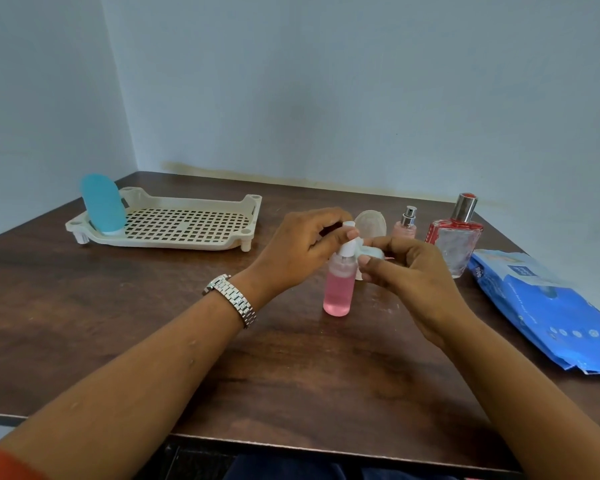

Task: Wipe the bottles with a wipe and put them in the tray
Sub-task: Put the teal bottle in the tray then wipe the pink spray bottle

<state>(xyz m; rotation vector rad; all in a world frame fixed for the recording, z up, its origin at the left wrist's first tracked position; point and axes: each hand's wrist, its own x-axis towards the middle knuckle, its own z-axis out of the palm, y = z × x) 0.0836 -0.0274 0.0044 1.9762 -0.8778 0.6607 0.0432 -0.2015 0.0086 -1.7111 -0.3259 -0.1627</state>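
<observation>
A clear spray bottle with pink liquid stands upright on the table's middle. My left hand grips its white spray top. My right hand presses a small white wipe against the bottle's neck. The cream perforated tray sits at the back left, with a blue bottle standing cap-down in its left end. Behind my hands stand a pale oval bottle, a small pink spray bottle and a large clear glass bottle with red trim.
A blue pack of wipes lies at the table's right edge. The brown wooden table is set into a corner, with walls behind and to the left. Its front edge runs close to my body.
</observation>
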